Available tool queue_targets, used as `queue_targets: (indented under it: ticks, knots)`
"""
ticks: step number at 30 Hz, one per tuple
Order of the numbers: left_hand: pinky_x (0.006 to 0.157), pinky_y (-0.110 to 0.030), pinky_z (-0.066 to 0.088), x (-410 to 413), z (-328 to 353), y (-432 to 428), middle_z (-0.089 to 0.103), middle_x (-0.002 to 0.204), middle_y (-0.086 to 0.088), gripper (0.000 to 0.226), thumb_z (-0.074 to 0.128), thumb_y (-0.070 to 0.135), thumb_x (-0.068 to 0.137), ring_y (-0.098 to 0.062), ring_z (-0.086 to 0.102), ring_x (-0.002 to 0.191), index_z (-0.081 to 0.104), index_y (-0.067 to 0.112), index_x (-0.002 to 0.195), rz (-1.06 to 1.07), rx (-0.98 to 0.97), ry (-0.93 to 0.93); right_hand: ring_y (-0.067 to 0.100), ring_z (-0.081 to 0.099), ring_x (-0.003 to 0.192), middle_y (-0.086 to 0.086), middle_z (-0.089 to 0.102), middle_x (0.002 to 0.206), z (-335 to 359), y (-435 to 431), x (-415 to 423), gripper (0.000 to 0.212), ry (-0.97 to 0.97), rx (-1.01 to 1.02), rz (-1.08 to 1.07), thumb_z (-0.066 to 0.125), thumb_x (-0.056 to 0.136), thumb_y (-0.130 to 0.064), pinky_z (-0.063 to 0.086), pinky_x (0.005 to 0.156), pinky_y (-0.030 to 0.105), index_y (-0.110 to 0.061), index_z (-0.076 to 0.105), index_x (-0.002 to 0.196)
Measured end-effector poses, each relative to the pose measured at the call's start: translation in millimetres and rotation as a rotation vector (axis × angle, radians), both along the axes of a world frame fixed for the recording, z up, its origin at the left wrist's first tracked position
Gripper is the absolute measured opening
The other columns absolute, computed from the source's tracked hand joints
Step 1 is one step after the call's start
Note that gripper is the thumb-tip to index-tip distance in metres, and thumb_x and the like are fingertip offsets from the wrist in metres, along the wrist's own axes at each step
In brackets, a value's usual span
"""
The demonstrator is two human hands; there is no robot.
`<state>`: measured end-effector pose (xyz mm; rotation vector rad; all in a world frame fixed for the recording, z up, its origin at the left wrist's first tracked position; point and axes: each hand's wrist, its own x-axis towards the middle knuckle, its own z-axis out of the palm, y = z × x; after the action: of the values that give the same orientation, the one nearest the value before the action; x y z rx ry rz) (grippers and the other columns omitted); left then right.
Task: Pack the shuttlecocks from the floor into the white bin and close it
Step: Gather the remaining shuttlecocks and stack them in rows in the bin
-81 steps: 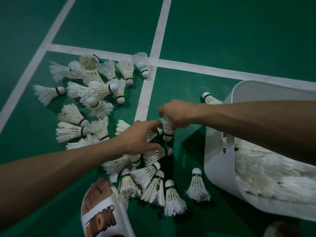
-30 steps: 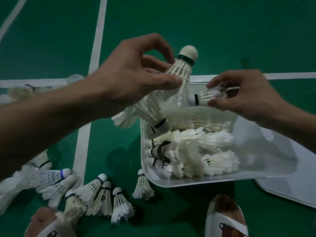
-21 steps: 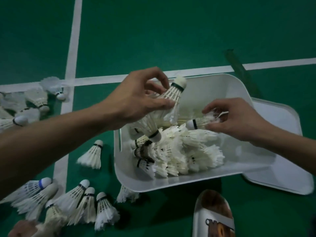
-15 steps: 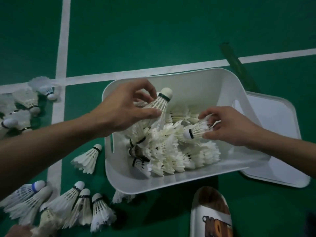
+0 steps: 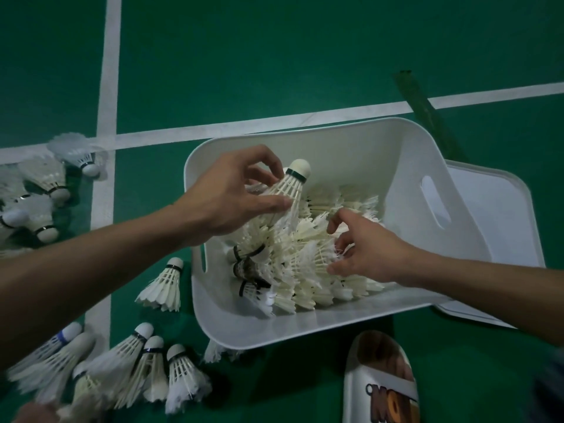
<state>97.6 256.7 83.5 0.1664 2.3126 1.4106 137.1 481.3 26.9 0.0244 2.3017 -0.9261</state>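
The left hand (image 5: 232, 193) pinches a shuttlecock (image 5: 291, 184) by its feather skirt, cork up, over the far left of the white bin (image 5: 351, 148). The right hand (image 5: 366, 248) rests with fingers loosely spread on the pile (image 5: 305, 270) inside, gripping nothing I can see. Loose shuttlecocks (image 5: 152, 370) lie on the floor (image 5: 274, 56) at near left. They look featherlight, with brittle skirts that likely crush; the firm cork or banded neck seems the safer hold, squeezed gently.

White shuttlecocks (image 5: 305, 264) with dark bands, in my white bin (image 5: 305, 326); green floor (image 5: 274, 56), white lines (image 5: 107, 71); my slipper's (image 5: 381, 389) white with brown lettering.
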Motion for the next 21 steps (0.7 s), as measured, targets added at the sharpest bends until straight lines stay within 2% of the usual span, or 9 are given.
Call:
queue_targets:
  ticks: [6,11,13,14,16,17,19,21]
  knots:
    - [0.095,-0.046,0.049,-1,-2,-1,0.068,0.100,0.009,0.032,0.080,0.031,0.064,-0.014,0.061,0.105,0.059,0.031,0.089,0.005,-0.012,0.007,0.018,0.058,0.064,0.003,0.060,0.085,-8,-9,-3,0.052,-0.035,-0.015,-0.019,0.083,0.070,-0.010,0.056,0.071,0.045,-0.021,0.040,0.097]
    - [0.094,-0.048,0.049,-4,-3,0,0.068,0.099,0.008,0.031,0.081,0.030,0.067,-0.015,0.061,0.105,0.059,0.032,0.089,0.020,0.001,0.013,0.019,0.057,0.065,0.006,0.062,0.080,-11,-2,-4,0.055,-0.065,-0.049,-0.037,0.084,0.069,-0.011,0.055,0.072,0.048,-0.025,0.039,0.096]
    - [0.093,-0.045,0.050,-5,-3,2,0.069,0.100,0.006,0.031,0.081,0.028,0.068,-0.015,0.062,0.104,0.059,0.030,0.090,0.029,0.014,0.006,0.016,0.061,0.066,0.001,0.065,0.081,-3,3,-7,0.057,-0.099,-0.014,0.022,0.086,0.068,-0.019,0.054,0.067,0.042,-0.028,0.039,0.098]
    - [0.091,-0.043,0.050,-5,-3,3,0.069,0.101,0.006,0.031,0.081,0.027,0.068,-0.016,0.062,0.104,0.059,0.029,0.090,0.033,0.025,0.001,0.013,0.064,0.069,-0.001,0.067,0.084,3,6,-10,0.057,-0.106,0.038,0.076,0.087,0.067,-0.024,0.055,0.064,0.035,-0.030,0.040,0.099]
    - [0.086,-0.037,0.052,-5,-3,5,0.069,0.101,0.005,0.030,0.080,0.023,0.070,-0.015,0.063,0.102,0.059,0.026,0.091,0.046,0.052,-0.016,0.008,0.066,0.071,-0.004,0.070,0.084,18,9,-17,0.055,-0.049,0.154,0.144,0.087,0.065,-0.035,0.050,0.059,0.024,-0.030,0.044,0.099]
    - [0.084,-0.036,0.053,-5,-3,5,0.070,0.100,0.004,0.030,0.079,0.020,0.070,-0.014,0.064,0.099,0.059,0.024,0.092,0.052,0.068,-0.025,0.008,0.066,0.069,-0.004,0.070,0.081,25,9,-21,0.052,0.006,0.178,0.120,0.087,0.063,-0.038,0.049,0.057,0.024,-0.029,0.047,0.096]
    - [0.081,-0.038,0.057,-5,-1,7,0.071,0.097,0.001,0.029,0.078,0.016,0.071,-0.014,0.068,0.091,0.059,0.020,0.092,0.067,0.114,-0.041,0.013,0.066,0.067,-0.002,0.070,0.077,33,6,-25,0.049,0.099,0.101,-0.010,0.089,0.060,-0.037,0.055,0.058,0.030,-0.023,0.053,0.090]
    - [0.081,-0.041,0.058,-5,0,9,0.072,0.093,-0.004,0.028,0.078,0.013,0.071,-0.017,0.070,0.085,0.059,0.016,0.092,0.092,0.173,-0.048,0.017,0.068,0.074,0.002,0.071,0.081,37,-2,-24,0.050,0.118,-0.074,-0.104,0.090,0.058,-0.030,0.059,0.070,0.037,-0.016,0.054,0.089]
